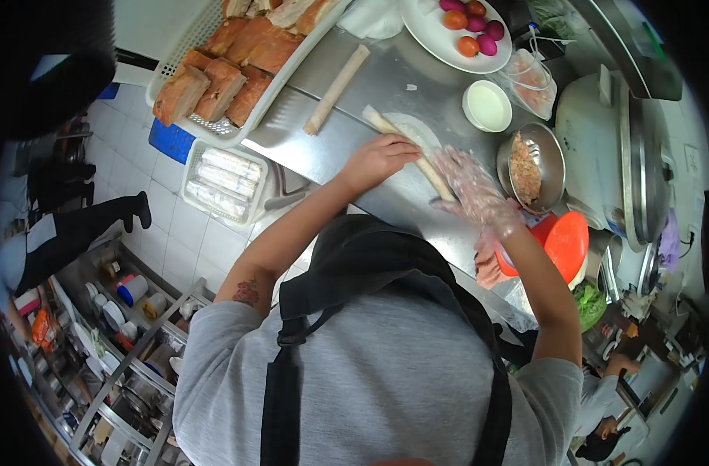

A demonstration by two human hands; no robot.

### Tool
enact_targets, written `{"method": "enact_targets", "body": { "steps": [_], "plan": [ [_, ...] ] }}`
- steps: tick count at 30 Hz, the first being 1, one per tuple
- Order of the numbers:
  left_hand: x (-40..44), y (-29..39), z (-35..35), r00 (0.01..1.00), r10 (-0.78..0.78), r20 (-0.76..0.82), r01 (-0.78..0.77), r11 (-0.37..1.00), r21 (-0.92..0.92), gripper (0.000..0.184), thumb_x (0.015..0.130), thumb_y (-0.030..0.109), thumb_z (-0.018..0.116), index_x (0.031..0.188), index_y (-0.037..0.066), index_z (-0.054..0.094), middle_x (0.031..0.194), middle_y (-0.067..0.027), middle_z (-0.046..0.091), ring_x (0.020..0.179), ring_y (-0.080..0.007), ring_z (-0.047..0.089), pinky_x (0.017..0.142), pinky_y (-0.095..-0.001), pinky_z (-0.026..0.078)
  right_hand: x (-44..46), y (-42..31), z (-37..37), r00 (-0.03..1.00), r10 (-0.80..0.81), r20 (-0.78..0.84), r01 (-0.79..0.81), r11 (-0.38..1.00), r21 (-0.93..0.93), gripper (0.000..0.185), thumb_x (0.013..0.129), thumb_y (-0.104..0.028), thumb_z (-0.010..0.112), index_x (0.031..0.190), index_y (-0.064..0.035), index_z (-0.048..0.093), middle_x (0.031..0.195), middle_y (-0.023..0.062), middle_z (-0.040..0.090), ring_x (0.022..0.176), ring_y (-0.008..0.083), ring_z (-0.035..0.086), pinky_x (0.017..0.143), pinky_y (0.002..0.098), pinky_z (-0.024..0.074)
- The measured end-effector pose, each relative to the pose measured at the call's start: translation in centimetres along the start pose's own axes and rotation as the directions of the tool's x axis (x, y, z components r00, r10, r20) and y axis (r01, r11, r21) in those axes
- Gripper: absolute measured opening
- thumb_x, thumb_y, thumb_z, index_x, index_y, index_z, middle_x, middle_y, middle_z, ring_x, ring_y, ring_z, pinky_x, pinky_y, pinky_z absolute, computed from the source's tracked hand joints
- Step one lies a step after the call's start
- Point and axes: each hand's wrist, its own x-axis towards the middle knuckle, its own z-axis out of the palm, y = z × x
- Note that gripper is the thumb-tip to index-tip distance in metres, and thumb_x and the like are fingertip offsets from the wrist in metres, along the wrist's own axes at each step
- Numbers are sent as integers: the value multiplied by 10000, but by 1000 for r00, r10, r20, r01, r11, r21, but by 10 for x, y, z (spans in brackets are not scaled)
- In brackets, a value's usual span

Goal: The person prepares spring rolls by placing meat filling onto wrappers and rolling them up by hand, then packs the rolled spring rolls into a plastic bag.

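A long pale roll (pixel 430 174) lies on the steel table, at the edge of a thin round wrapper (pixel 413 130). My bare left hand (pixel 381 161) rests on the roll's middle, fingers pressed together over it. My right hand (pixel 472 188), in a clear plastic glove, lies over its near end with the fingers spread. Another finished-looking roll (pixel 337 91) lies apart to the left. A metal bowl (pixel 531 167) with chopped filling (pixel 524 169) stands right of my right hand, and a small white bowl (pixel 487 106) of pale liquid sits above it.
At the upper left, a white basket (pixel 159 93) holds browned meat slabs; a smaller basket (pixel 190 192) holds wrapped rolls. A plate (pixel 417 33) carries tomatoes and purple items. A red container (pixel 566 245) and large pot (pixel 591 147) stand right. Other people work at both sides.
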Motion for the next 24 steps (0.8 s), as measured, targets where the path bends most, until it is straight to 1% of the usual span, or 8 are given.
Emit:
{"method": "enact_targets", "body": {
  "steps": [2,5,8,11,14,16,20,24],
  "plan": [
    [1,1,-2,1000,-11,20,11,1000,-8,345,805,30,662,1140,46,742,1190,-56,722,1121,-257,645,982,-366,533,24,2,3,992,45,-118,-43,999,17,1041,829,-596,736,1585,-41,283,1634,168,314,1528,378,242,1253,494,217],
    [-2,-3,2,1000,7,-24,-7,1000,4,344,811,37,661,1145,52,742,1192,-53,721,1117,-255,645,983,-363,531,47,-1,2,989,34,-141,-28,999,45,1042,832,-592,736,1584,-34,278,1635,177,307,1530,379,238,1255,492,212],
    [-3,-3,2,1000,-2,-7,2,1000,-15,339,816,48,660,1145,52,742,1198,-50,719,1120,-250,645,984,-362,531,19,-3,-2,998,-46,-40,46,999,-7,1047,827,-578,749,1579,-20,280,1636,183,302,1530,375,241,1255,488,214],
    [-4,-2,1,1000,2,-10,-2,999,36,336,817,54,668,1144,54,742,1203,-43,717,1129,-245,641,983,-358,531,4,9,0,999,14,40,-14,1000,1,1049,822,-562,760,1578,-16,280,1634,181,305,1530,372,242,1256,486,213],
    [-3,-2,2,1000,-9,-9,10,1000,19,331,814,55,671,1137,54,743,1206,-33,717,1141,-241,638,986,-353,531,37,5,-8,990,0,-139,-1,1000,-1,1053,807,-539,783,1581,-29,283,1634,167,311,1529,369,244,1256,488,217],
    [-4,-4,1,1000,-23,-4,23,1000,7,334,813,60,676,1140,55,742,1209,-27,717,1146,-239,635,990,-350,530,62,4,-9,991,-29,-132,31,999,15,1054,806,-533,786,1581,-28,281,1632,170,312,1529,370,246,1255,493,215],
    [-6,-7,7,1000,-9,-7,9,1000,-7,340,809,67,685,1145,57,739,1205,-22,718,1148,-236,634,996,-346,528,41,3,-5,989,-140,-51,138,989,-45,1055,807,-516,790,1581,-20,274,1630,176,310,1530,366,245,1260,497,202],
    [-6,-3,2,1000,-14,-17,15,1000,25,328,812,73,689,1136,59,737,1211,-18,714,1150,-230,633,997,-346,527,5,10,-7,988,-121,98,127,990,-54,1068,802,-514,792,1582,-9,264,1631,178,307,1533,366,237,1267,494,189]
  ]
}}
